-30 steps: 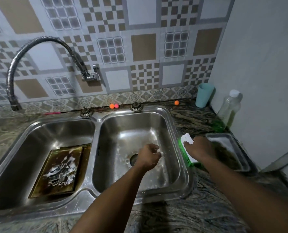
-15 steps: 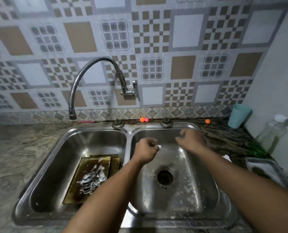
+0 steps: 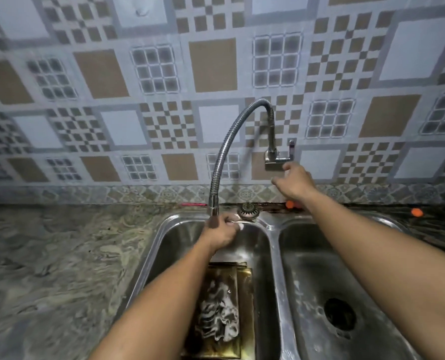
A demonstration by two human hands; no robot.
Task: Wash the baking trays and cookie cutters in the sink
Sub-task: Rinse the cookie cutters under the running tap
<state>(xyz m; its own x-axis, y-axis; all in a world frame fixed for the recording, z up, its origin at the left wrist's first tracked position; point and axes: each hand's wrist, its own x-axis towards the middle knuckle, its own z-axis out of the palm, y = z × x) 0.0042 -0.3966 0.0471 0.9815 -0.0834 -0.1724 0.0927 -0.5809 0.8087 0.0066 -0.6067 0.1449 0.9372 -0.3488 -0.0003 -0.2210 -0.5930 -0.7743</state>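
Observation:
Gold baking trays [image 3: 244,294] lie stacked in the left basin of the steel double sink [image 3: 274,255]. Soapy cookie cutters [image 3: 218,318] are piled on the top tray. My left hand [image 3: 220,231] is curled round a small soapy metal cookie cutter [image 3: 238,224], held right under the spout of the flexible tap [image 3: 224,152]. My right hand [image 3: 293,183] reaches up to the tap's base by its lever [image 3: 291,146], fingers loosely spread, just below the valve. No water shows at the spout.
The right basin [image 3: 346,294] is foamy, with an open drain [image 3: 339,314]. A marble-patterned counter [image 3: 60,255] stretches left of the sink. Small orange balls [image 3: 416,211] lie along the back ledge beside a round sink fitting [image 3: 248,210].
My view swung left and up. My left hand carried the cutter from the right basin to under the spout. My right hand rose from above the sink to the tap's valve.

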